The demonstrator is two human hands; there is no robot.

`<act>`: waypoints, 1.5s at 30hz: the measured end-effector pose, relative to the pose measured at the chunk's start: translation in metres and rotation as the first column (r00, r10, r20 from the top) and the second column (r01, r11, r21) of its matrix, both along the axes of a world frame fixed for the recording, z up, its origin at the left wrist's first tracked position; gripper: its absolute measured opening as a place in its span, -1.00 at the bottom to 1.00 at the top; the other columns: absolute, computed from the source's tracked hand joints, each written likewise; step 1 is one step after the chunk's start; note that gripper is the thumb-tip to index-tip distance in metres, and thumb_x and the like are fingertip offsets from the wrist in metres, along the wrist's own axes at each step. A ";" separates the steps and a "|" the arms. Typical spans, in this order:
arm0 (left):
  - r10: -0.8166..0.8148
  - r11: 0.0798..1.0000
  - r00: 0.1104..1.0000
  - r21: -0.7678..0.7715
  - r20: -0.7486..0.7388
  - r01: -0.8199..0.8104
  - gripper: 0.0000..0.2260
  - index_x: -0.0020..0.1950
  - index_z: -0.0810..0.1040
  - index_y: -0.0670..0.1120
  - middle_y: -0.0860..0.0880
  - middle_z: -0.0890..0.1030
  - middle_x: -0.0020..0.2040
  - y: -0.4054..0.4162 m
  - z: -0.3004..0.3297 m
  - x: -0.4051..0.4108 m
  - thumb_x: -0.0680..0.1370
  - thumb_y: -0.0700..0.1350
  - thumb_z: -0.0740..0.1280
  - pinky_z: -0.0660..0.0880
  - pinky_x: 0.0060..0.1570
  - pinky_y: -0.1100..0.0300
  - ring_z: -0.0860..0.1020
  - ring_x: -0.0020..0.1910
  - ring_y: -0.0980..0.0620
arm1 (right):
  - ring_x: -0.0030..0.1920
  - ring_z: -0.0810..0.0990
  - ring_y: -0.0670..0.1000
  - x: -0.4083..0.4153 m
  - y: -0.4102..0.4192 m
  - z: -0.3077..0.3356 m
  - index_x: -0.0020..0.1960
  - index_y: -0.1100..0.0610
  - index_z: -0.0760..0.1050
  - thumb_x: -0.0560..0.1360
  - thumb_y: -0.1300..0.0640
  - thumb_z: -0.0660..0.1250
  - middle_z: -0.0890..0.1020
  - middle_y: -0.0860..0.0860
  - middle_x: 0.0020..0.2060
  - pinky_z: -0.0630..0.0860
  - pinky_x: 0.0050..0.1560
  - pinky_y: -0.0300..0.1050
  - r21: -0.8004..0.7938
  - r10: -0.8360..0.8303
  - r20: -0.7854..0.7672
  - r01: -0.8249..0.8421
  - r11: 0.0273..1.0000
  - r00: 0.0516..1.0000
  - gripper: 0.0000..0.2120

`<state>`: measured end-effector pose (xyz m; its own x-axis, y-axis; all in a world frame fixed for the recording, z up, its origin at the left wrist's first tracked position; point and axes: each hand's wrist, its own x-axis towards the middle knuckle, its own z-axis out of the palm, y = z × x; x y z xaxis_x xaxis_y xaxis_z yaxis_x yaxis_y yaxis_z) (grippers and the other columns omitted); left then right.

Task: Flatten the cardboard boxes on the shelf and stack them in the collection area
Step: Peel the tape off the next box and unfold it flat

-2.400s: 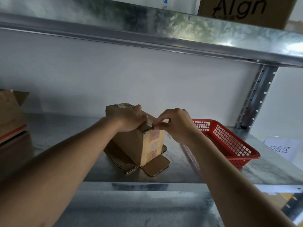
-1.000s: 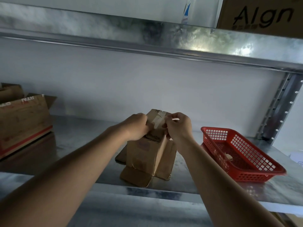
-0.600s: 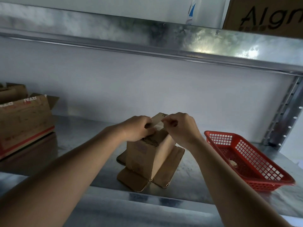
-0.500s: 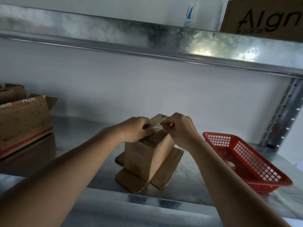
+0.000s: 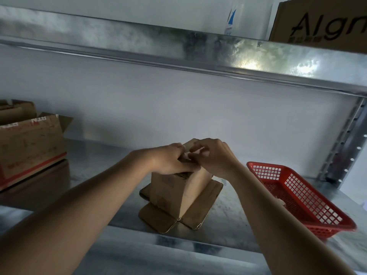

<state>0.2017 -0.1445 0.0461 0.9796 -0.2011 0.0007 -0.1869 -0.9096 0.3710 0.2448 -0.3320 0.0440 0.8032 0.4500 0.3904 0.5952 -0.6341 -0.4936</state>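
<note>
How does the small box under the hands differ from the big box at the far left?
The small box is plain brown; the big box carries red print and a red stripe. Both hands grip the small one; the big one stands untouched. Both are cardboard, unflattened, on the shelf.

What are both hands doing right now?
Left hand: grips the small cardboard box top.
Right hand: pinches the tape strip on it.
</note>
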 end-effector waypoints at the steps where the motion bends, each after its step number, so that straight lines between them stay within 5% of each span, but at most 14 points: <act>1: -0.013 1.000 1.000 -0.003 -0.021 0.012 -0.14 0.46 0.41 0.11 0.13 0.43 0.28 0.001 -0.001 -0.001 0.33 0.61 0.16 0.46 0.32 -0.06 0.50 0.27 0.04 | -0.08 0.59 -0.28 -0.002 0.003 0.000 -0.09 -0.37 0.65 0.56 -0.02 0.41 0.63 -0.39 -0.22 0.36 -0.26 -0.43 -0.015 0.033 -0.020 -0.033 0.999 0.999 -0.80; 5: -0.010 1.000 0.999 0.026 -0.045 0.011 -0.13 0.61 0.16 0.32 0.16 0.20 0.58 0.002 -0.007 -0.001 0.36 0.65 0.08 0.25 0.52 -0.06 0.28 0.55 -0.04 | 0.08 0.62 -0.11 -0.004 0.009 0.001 0.15 -0.16 0.70 0.64 0.06 0.33 0.68 -0.26 -0.02 0.52 0.04 -0.16 -0.033 0.087 -0.017 -0.088 0.996 0.996 -0.79; 10: 0.018 0.998 1.000 0.054 -0.020 -0.017 -0.02 0.67 0.11 0.09 0.09 0.14 0.64 0.002 -0.009 -0.002 0.40 0.62 0.10 0.23 0.51 -0.01 0.22 0.60 -0.03 | -0.10 0.60 -0.12 -0.004 0.010 0.006 -0.08 -0.19 0.73 0.56 0.02 0.47 0.59 -0.28 -0.23 0.43 -0.21 -0.30 -0.113 0.037 0.036 -0.032 0.993 0.999 -0.88; 13: 0.036 0.997 0.998 0.064 -0.041 -0.034 0.02 0.71 -0.03 0.07 0.14 -0.03 0.70 0.004 -0.010 -0.001 0.42 0.63 0.10 0.15 0.58 -0.04 0.09 0.66 0.02 | -0.10 0.62 -0.19 -0.005 0.007 0.008 -0.32 -0.29 0.58 0.50 0.08 0.52 0.60 -0.31 -0.29 0.49 -0.18 -0.32 -0.102 0.024 0.061 -0.018 0.995 0.998 -0.67; 16: 0.031 0.995 0.997 0.098 -0.076 -0.024 0.11 0.71 -0.15 0.04 0.17 -0.14 0.69 0.007 -0.006 -0.003 0.37 0.66 0.08 0.07 0.61 -0.01 0.00 0.66 0.07 | -0.11 0.62 -0.18 -0.002 0.004 0.008 -0.22 -0.13 0.64 0.52 0.15 0.47 0.64 -0.24 -0.25 0.45 -0.22 -0.34 -0.024 -0.068 0.084 0.071 0.997 0.994 -0.78; 21: 0.048 0.989 0.990 0.148 -0.130 -0.028 -0.01 0.68 -0.04 0.20 0.14 0.10 0.66 0.016 0.008 -0.004 0.35 0.54 0.18 0.24 0.52 -0.04 0.22 0.59 -0.01 | -0.13 0.65 -0.13 -0.002 0.009 0.003 -0.14 0.05 0.71 0.55 0.26 0.43 0.71 -0.10 -0.20 0.56 -0.20 -0.31 0.148 -0.160 0.053 0.151 0.977 0.986 -0.83; 24: 0.104 0.974 0.982 0.218 -0.160 -0.068 -0.01 0.67 -0.15 0.28 0.17 -0.10 0.69 0.019 0.013 -0.007 0.30 0.54 0.07 0.00 0.61 -0.12 -0.05 0.68 -0.05 | -0.14 0.67 -0.07 -0.005 0.011 0.005 -0.14 0.10 0.71 0.55 0.32 0.38 0.72 -0.07 -0.20 0.66 -0.13 -0.17 0.170 -0.178 0.068 0.165 0.972 0.982 -0.79; 26: 0.068 0.975 0.986 0.220 -0.154 -0.033 -0.12 0.68 -0.20 0.20 0.17 -0.19 0.68 0.021 0.010 -0.009 0.45 0.47 0.05 -0.21 0.61 -0.01 -0.19 0.66 0.05 | -0.16 0.68 -0.01 -0.004 0.005 0.008 -0.15 0.13 0.71 0.54 0.35 0.35 0.72 -0.03 -0.20 0.68 -0.16 -0.08 0.193 -0.225 0.100 0.203 0.960 0.969 -0.78; 29: 0.036 0.984 0.990 0.181 -0.138 -0.010 -0.28 0.69 -0.21 0.13 0.18 -0.23 0.67 0.025 0.005 -0.013 0.64 0.31 0.06 -0.28 0.54 0.13 -0.24 0.63 0.15 | -0.10 0.68 -0.01 -0.002 -0.006 0.012 -0.09 0.14 0.73 0.55 0.32 0.39 0.74 -0.02 -0.15 0.60 -0.11 -0.14 0.208 -0.286 0.191 0.246 0.947 0.939 -0.83; 32: 0.045 0.983 0.993 0.180 -0.107 -0.025 -0.33 0.70 -0.17 0.11 0.13 -0.22 0.68 0.019 0.005 -0.015 0.68 0.24 0.05 -0.30 0.57 0.07 -0.24 0.65 0.06 | -0.10 0.70 -0.04 -0.009 -0.006 0.010 0.06 0.09 0.73 0.54 0.25 0.48 0.75 -0.03 -0.08 0.56 -0.08 -0.21 0.193 -0.245 0.292 0.194 0.962 0.924 -0.86; 35: 0.054 0.987 0.995 0.154 -0.085 -0.040 -0.35 0.70 -0.12 0.10 0.09 -0.17 0.70 0.009 0.006 -0.017 0.69 0.20 0.08 -0.20 0.60 -0.01 -0.19 0.67 -0.03 | -0.10 0.72 -0.07 -0.015 -0.003 0.007 0.27 0.06 0.66 0.51 0.24 0.52 0.76 -0.02 -0.01 0.65 0.06 -0.13 0.170 -0.160 0.373 0.102 0.980 0.914 -0.66; 39: 0.050 0.994 0.997 0.102 -0.061 -0.043 -0.37 0.71 -0.06 0.10 0.06 -0.15 0.70 0.006 0.003 -0.018 0.68 0.17 0.09 -0.16 0.63 -0.07 -0.18 0.67 -0.04 | 0.09 0.71 0.04 -0.015 0.003 0.001 0.25 0.06 0.67 0.53 0.38 0.36 0.75 0.00 0.09 0.64 0.10 0.03 -0.077 0.000 0.429 0.036 0.996 0.903 -0.63; 42: -0.014 0.995 1.000 0.103 -0.017 0.015 -0.38 0.70 -0.02 0.16 0.02 -0.11 0.71 0.009 -0.001 -0.017 0.64 0.20 0.03 -0.20 0.62 -0.05 -0.17 0.67 0.02 | -0.02 0.71 0.13 -0.014 0.005 -0.006 0.16 0.09 0.68 0.56 0.28 0.30 0.76 0.05 -0.04 0.63 0.01 0.11 -0.111 0.123 0.350 -0.089 0.990 0.929 -0.73; 45: -0.044 0.990 0.999 0.136 0.029 0.040 -0.36 0.70 -0.01 0.15 0.00 -0.09 0.71 0.013 -0.008 -0.015 0.61 0.25 -0.03 -0.19 0.61 0.01 -0.16 0.67 0.04 | 0.00 0.69 0.06 -0.011 0.004 -0.012 0.26 -0.02 0.64 0.62 0.22 0.25 0.76 0.02 0.00 0.60 0.01 -0.20 -0.096 0.140 0.251 -0.119 0.988 0.958 -0.68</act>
<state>0.1866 -0.1311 0.0381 0.9702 -0.2422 0.0014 -0.2356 -0.9423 0.2380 0.2337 -0.3278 0.0319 0.6139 0.5812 0.5342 0.7745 -0.5745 -0.2649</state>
